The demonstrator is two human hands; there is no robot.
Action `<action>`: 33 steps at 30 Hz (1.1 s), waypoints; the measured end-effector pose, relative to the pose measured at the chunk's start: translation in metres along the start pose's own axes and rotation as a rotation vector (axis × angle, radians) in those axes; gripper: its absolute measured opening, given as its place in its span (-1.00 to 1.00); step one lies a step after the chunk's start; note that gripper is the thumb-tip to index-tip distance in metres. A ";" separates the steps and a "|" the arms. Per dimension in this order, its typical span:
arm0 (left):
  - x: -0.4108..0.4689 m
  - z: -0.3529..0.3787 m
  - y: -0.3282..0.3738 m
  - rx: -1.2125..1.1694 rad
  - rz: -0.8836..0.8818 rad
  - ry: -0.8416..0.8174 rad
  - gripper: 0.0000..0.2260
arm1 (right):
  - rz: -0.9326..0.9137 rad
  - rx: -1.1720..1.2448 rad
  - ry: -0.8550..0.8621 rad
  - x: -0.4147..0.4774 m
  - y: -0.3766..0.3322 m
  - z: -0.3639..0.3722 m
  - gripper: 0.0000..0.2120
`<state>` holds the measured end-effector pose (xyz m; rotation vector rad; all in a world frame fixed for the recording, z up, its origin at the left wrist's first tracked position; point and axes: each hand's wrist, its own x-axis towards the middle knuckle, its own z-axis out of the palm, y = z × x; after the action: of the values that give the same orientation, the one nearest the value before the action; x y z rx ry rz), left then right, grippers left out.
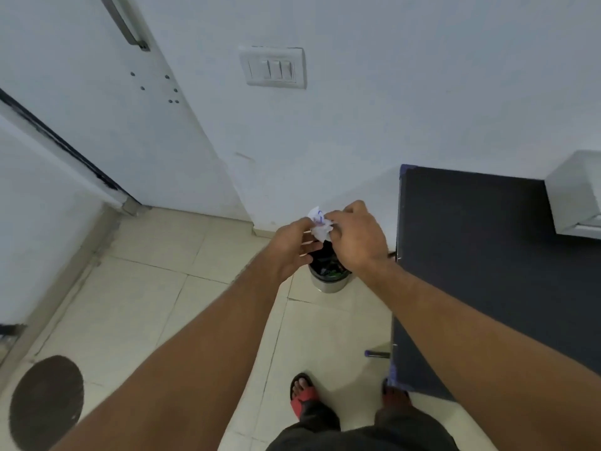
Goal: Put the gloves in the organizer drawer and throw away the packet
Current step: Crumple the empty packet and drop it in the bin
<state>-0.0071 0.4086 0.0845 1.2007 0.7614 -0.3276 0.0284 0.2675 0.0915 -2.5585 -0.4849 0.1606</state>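
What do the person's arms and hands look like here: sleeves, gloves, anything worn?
Both arms are bare right up to the frame's edge: no sleeves in view. The left hand and the right hand are ungloved, with no watch, band or ring visible, though motion blur hides fine detail on the fingers. No markings or bandages show on either forearm.

A dark counter (481,255) stands against the white wall. A white box (575,193) sits on the counter's far right corner. Left of the counter and higher on the wall is a white switch plate (272,67). Further left stands a white door (97,102) with a metal handle (125,22). A round brown mat (45,402) lies on the tiled floor (136,288), far left of the counter.
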 end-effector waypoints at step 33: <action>0.257 -0.006 -0.057 0.123 -0.424 0.018 -0.74 | 0.612 0.491 -0.298 0.125 0.139 0.178 -0.78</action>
<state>0.1392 0.4348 -0.1323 1.1516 1.0239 -0.7217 0.1504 0.2880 -0.1348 -2.1177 0.2340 0.7815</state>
